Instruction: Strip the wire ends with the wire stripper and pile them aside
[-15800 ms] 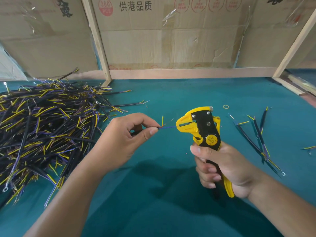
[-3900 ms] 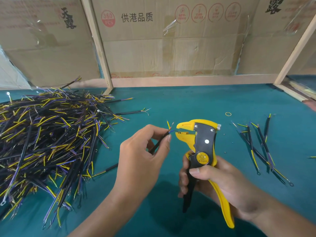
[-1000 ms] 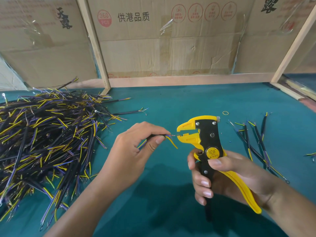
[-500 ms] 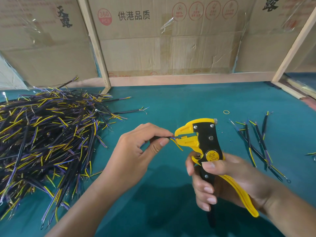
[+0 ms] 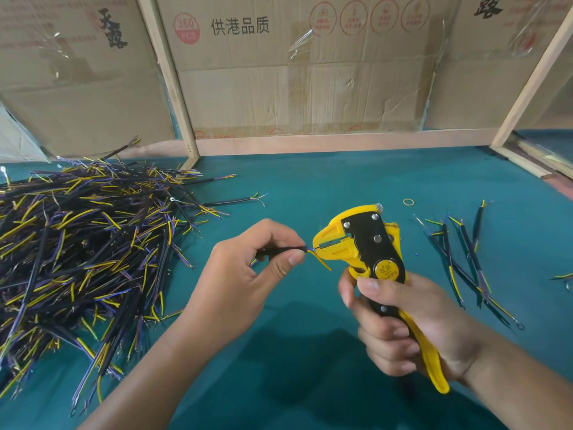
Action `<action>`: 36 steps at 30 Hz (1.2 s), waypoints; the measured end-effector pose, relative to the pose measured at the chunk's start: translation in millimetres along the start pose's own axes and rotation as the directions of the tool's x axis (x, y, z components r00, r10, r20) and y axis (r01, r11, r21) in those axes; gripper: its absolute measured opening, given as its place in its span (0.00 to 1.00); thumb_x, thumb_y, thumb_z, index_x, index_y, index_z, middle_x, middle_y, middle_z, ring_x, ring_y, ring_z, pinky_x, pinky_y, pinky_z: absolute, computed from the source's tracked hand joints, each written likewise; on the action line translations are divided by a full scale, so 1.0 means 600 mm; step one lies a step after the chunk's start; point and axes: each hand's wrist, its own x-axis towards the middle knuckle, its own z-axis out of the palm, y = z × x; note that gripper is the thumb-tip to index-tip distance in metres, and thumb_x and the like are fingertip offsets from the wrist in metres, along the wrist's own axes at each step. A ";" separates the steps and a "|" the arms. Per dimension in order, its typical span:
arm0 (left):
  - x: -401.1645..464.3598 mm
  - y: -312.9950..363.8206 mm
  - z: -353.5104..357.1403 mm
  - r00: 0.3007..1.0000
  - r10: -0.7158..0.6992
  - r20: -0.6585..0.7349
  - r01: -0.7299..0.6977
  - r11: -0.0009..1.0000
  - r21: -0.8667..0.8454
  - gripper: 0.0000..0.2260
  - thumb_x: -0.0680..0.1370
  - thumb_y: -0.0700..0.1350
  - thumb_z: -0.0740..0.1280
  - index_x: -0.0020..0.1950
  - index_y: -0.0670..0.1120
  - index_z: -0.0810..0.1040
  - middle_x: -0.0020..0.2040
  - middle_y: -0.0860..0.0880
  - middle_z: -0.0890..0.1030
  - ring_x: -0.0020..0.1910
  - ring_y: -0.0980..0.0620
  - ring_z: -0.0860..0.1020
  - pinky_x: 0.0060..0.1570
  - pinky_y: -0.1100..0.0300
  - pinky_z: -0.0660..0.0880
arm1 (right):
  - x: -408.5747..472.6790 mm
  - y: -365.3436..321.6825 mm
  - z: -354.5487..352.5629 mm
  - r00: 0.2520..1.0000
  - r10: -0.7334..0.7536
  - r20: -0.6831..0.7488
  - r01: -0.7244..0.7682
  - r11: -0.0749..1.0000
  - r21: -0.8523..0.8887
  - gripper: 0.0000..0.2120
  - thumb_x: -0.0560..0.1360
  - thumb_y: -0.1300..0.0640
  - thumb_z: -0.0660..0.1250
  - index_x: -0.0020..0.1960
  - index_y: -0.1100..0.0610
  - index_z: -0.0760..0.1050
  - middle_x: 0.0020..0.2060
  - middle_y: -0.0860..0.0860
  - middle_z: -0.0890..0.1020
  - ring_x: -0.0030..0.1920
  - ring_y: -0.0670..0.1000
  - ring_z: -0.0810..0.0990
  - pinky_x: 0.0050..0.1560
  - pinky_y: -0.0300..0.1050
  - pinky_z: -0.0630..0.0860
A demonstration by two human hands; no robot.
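I see the left hand (image 5: pixel 248 274) pinching a black wire (image 5: pixel 280 250), its tip in the stripper (image 5: pixel 362 246) the right hand (image 5: pixel 406 324) grips. Big wire heap (image 5: pixel 77 249) at nine o'clock on the tabletop (image 5: pixel 310 187), small pile (image 5: pixel 465 262) at three o'clock.

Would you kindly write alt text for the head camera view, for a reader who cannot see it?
A left hand pinches a black cable, feeding its blue lead into a yellow-and-black wire stripper gripped by the right hand. A big heap of cables lies to the left on the teal table; a few cables lie right.
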 end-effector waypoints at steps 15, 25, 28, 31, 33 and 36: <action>0.001 -0.009 -0.007 0.998 0.046 -0.052 -0.034 0.976 0.215 0.03 0.79 0.50 0.68 0.50 0.58 0.76 0.45 0.59 0.79 0.44 0.55 0.77 0.46 0.66 0.71 | 0.016 -0.007 -0.011 0.948 -0.235 -0.214 0.239 0.971 -0.005 0.11 0.72 0.56 0.74 0.51 0.62 0.80 0.34 0.57 0.72 0.35 0.57 0.74 0.42 0.54 0.78; -0.006 0.002 0.011 0.986 0.165 0.019 -0.162 0.935 0.314 0.04 0.80 0.50 0.65 0.50 0.52 0.78 0.46 0.61 0.76 0.43 0.59 0.75 0.44 0.65 0.72 | 0.023 0.008 -0.009 0.939 -0.181 -0.293 0.165 0.983 -0.078 0.07 0.73 0.57 0.70 0.47 0.60 0.81 0.36 0.57 0.73 0.37 0.58 0.75 0.45 0.55 0.79; -0.006 0.004 0.015 0.985 0.168 0.031 -0.169 0.931 0.324 0.04 0.80 0.50 0.65 0.50 0.52 0.78 0.45 0.61 0.75 0.42 0.59 0.74 0.43 0.67 0.70 | 0.024 0.012 -0.010 0.939 -0.170 -0.300 0.148 0.985 -0.093 0.09 0.73 0.56 0.71 0.49 0.61 0.83 0.36 0.57 0.74 0.37 0.58 0.76 0.46 0.54 0.79; -0.008 0.004 0.016 0.986 0.160 0.039 -0.164 0.928 0.335 0.04 0.79 0.48 0.66 0.51 0.51 0.79 0.45 0.61 0.75 0.41 0.59 0.73 0.44 0.71 0.67 | 0.026 0.014 -0.009 0.942 -0.159 -0.295 0.134 0.986 -0.103 0.11 0.74 0.54 0.71 0.51 0.61 0.83 0.36 0.57 0.75 0.38 0.57 0.77 0.47 0.54 0.79; -0.008 0.003 0.016 0.988 0.151 0.030 -0.152 0.934 0.324 0.03 0.79 0.45 0.67 0.52 0.50 0.79 0.44 0.61 0.75 0.41 0.59 0.73 0.44 0.72 0.67 | 0.028 0.013 -0.009 0.935 -0.153 -0.319 0.136 0.988 -0.075 0.10 0.74 0.55 0.70 0.50 0.61 0.83 0.36 0.57 0.75 0.37 0.58 0.76 0.46 0.54 0.79; -0.010 0.003 0.019 0.991 0.133 0.009 -0.130 0.944 0.302 0.04 0.78 0.43 0.68 0.51 0.49 0.80 0.44 0.59 0.76 0.40 0.58 0.75 0.40 0.65 0.72 | 0.029 0.011 -0.007 0.930 -0.143 -0.339 0.146 0.989 -0.016 0.10 0.72 0.55 0.71 0.49 0.61 0.83 0.36 0.57 0.75 0.37 0.58 0.76 0.45 0.55 0.80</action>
